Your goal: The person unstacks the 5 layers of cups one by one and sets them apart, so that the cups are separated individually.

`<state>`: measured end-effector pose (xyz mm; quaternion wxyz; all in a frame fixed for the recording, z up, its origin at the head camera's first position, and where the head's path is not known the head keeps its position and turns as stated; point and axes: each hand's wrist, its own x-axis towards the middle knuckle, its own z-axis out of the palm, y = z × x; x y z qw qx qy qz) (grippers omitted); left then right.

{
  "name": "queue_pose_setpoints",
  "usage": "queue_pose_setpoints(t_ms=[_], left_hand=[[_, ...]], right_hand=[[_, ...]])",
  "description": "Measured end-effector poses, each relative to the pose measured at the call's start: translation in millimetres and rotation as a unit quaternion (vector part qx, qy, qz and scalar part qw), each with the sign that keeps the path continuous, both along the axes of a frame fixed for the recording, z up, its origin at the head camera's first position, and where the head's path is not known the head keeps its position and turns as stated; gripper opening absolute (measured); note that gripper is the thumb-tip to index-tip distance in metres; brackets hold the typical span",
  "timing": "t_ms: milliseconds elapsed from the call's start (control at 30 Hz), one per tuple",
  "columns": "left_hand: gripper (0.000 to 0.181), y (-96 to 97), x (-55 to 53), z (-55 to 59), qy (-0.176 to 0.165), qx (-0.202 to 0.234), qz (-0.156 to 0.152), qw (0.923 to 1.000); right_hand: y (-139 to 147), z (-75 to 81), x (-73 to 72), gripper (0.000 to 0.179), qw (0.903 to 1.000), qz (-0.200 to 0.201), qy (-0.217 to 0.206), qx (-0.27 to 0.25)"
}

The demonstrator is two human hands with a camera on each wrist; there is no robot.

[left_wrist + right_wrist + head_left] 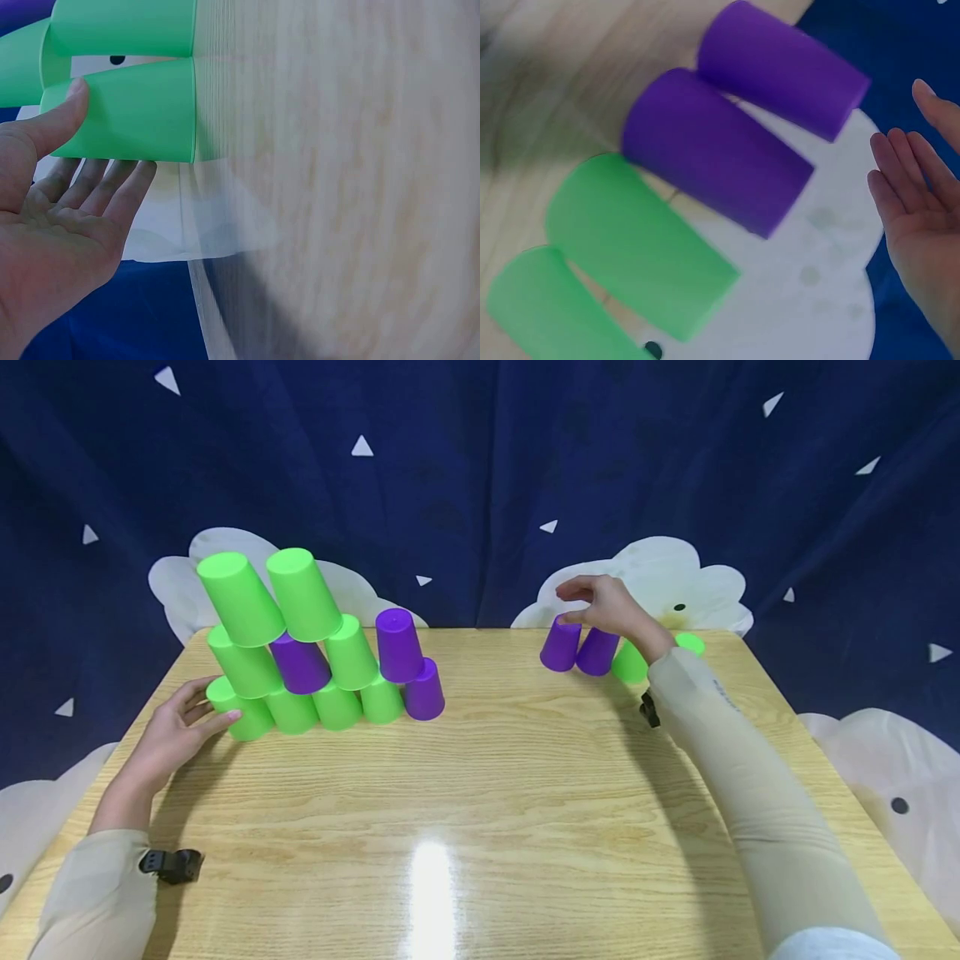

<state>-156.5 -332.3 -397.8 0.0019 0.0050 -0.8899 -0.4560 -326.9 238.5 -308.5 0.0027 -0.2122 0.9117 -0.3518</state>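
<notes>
At the left, upside-down cups form a stepped stack. My left hand [168, 735] is at the bottom row's left end, its thumb against the green cup [127, 112] there and its extended fingers along the cup's other side. Two green cups [238, 602] top the stack; a purple cup [300, 664] sits between green ones below them. On the right side, my right hand [603, 606] hovers over the leftmost purple cup [784, 71], thumb and fingers spread apart. Nothing is between them in the right wrist view.
Beside that cup stand another purple cup [716, 154] and two green cups [637, 247], partly behind my right forearm in the head view. A purple cup [425, 691] ends the stack's bottom row. The wooden table [487, 777] meets a dark blue curtain [465, 485] behind.
</notes>
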Motion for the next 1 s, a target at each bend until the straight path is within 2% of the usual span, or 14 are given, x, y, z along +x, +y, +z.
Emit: queue_pose_setpoints(t_ms=[167, 333, 633, 1000], left_hand=[[0.074, -1.0, -0.6, -1.0, -0.001, -0.003, -0.001, 1.0], [0.075, -1.8, -0.8, -1.3, -0.003, -0.004, 0.0, 1.0], [0.076, 0.5, -0.6, 0.5, -0.005, 0.007, -0.003, 1.0], [0.074, 1.1, -2.5, -0.2, 0.005, 0.004, -0.007, 1.0]], right_hand=[[-17, 13.7, 5.1, 0.046, 0.9993, 0.026, -0.008, -0.027], [-48, 29.4, 14.6, 0.048, 0.9956, 0.067, -0.016, -0.064], [-114, 53.2, 24.0, 0.046, 0.9806, 0.144, -0.021, -0.131], [-195, 85.8, 36.5, 0.047, 0.9609, 0.221, -0.001, -0.166]])
